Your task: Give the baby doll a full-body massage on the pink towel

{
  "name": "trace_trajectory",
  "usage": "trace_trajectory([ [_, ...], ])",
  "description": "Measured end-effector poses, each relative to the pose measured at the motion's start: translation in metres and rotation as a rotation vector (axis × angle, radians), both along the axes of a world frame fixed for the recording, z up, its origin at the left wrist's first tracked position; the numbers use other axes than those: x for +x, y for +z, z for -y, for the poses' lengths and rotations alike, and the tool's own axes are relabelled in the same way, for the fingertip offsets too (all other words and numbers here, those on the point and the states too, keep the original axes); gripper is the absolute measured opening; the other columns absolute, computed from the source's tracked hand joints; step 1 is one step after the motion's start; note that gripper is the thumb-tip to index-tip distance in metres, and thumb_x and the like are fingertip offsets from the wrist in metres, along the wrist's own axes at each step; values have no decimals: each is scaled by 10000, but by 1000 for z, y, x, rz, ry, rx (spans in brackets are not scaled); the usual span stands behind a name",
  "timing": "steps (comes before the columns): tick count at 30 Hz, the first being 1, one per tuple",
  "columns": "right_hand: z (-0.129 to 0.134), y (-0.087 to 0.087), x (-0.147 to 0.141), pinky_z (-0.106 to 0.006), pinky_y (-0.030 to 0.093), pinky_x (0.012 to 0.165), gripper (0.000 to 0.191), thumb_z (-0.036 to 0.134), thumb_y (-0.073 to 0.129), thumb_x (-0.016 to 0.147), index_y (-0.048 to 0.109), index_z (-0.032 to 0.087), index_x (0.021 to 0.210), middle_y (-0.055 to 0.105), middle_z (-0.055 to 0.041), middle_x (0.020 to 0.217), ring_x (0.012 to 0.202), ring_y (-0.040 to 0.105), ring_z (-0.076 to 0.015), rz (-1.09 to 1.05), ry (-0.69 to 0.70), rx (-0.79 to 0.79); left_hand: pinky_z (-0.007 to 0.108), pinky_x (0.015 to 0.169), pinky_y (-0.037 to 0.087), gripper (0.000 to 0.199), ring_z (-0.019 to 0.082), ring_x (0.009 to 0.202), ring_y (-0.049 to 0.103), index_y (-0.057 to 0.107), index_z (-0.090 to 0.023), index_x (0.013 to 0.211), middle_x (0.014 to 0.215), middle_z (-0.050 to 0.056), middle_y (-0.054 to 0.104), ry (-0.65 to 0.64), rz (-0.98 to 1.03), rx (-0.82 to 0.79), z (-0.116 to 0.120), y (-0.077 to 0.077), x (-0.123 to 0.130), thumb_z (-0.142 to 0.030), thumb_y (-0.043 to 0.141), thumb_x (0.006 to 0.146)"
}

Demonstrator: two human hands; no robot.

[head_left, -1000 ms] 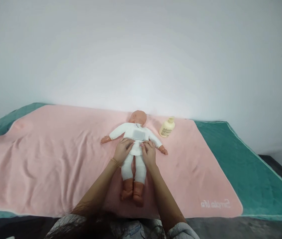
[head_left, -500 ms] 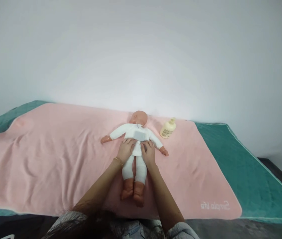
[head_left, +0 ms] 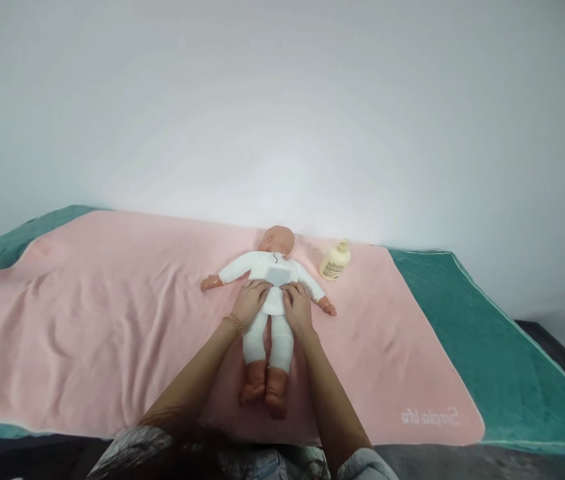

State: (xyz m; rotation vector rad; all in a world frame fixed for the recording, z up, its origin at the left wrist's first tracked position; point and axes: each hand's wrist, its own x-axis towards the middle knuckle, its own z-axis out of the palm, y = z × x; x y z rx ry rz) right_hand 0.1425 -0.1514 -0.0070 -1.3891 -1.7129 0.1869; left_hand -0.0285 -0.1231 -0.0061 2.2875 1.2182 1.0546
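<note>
A baby doll (head_left: 273, 308) with a white cloth body lies stretched out on a pink blanket (head_left: 162, 320), arms spread and head away from me. Its bare head is turned to the left, and a pale rectangular panel (head_left: 278, 276) shows on its upper torso. My left hand (head_left: 250, 303) rests on the left side of the doll's waist, fingers laid flat on the cloth. Opposite it, my right hand (head_left: 298, 308) lies on the right side of the waist, fingers also extended. Neither hand grips anything. The palms partly cover the doll's sides.
A cream pump bottle (head_left: 334, 261) stands on the blanket to the right of the doll's head. Under the blanket is a green cover (head_left: 492, 353), showing at both sides. Behind the bed rises a plain pale wall (head_left: 282, 120).
Both hands stay on the doll's waist with hardly any movement. The whole view has shifted very slightly.
</note>
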Motion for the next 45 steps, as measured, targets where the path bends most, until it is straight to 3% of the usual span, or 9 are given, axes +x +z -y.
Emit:
trace_trajectory([
  [6, -23, 19, -2, -392, 417, 932, 279, 289, 388, 956, 641, 185, 1014, 602, -100, 1038, 1029, 537, -234, -62, -65, 48, 381, 841, 474, 291, 214, 843, 603, 666, -166, 899, 861, 60, 678, -7, 44, 57, -21, 20, -6, -320, 426, 959],
  [10, -47, 25, -11, -390, 401, 940, 263, 297, 413, 954, 630, 192, 1060, 600, -103, 1074, 1051, 523, -243, -38, -68, 38, 395, 925, 440, 257, 231, 1000, 579, 660, -191, 980, 1016, 73, 678, 1, 42, 110, -41, 27, 2, -311, 434, 953],
  [13, -57, 19, -16, -392, 403, 913, 252, 276, 420, 948, 641, 184, 1027, 604, -112, 1048, 1018, 516, -253, -4, -88, 18, 410, 969, 412, 247, 239, 1065, 559, 656, -196, 1044, 1088, 74, 673, -2, 8, 123, -51, 23, 10, -296, 454, 943],
  [19, -64, 0, -18, -372, 402, 861, 219, 243, 465, 928, 666, 185, 863, 617, -93, 914, 909, 532, -242, 59, -86, -51, 445, 903, 432, 288, 263, 948, 576, 672, -175, 924, 955, 99, 692, 77, -56, 84, -58, 3, 16, -303, 416, 949],
  [23, -63, -3, -19, -378, 403, 879, 238, 233, 443, 932, 669, 178, 883, 621, -96, 945, 939, 528, -245, 56, -83, -66, 427, 918, 438, 268, 252, 973, 576, 663, -187, 935, 977, 82, 692, 101, -73, 68, -57, -4, 13, -295, 418, 946],
  [31, -54, -3, -18, -396, 363, 1016, 285, 255, 423, 941, 626, 190, 1130, 585, -103, 1206, 1159, 490, -239, 13, -61, -7, 422, 1043, 379, 307, 238, 1208, 494, 572, -177, 1191, 1260, 87, 605, 119, -61, 99, -51, -6, 13, -297, 449, 936],
  [40, -61, -2, -18, -386, 395, 957, 274, 271, 415, 955, 667, 176, 1008, 676, -98, 1036, 1051, 552, -241, 50, -50, -41, 438, 995, 408, 266, 258, 1143, 536, 621, -185, 1083, 1161, 84, 655, 127, -124, 63, -53, -4, 15, -303, 431, 939],
  [45, -59, -1, -17, -385, 383, 990, 297, 279, 401, 964, 665, 183, 1061, 673, -88, 1113, 1091, 549, -234, 60, -44, -34, 441, 990, 408, 268, 266, 1144, 530, 609, -184, 1100, 1169, 86, 649, 130, -136, 54, -54, -3, 15, -302, 436, 934],
])
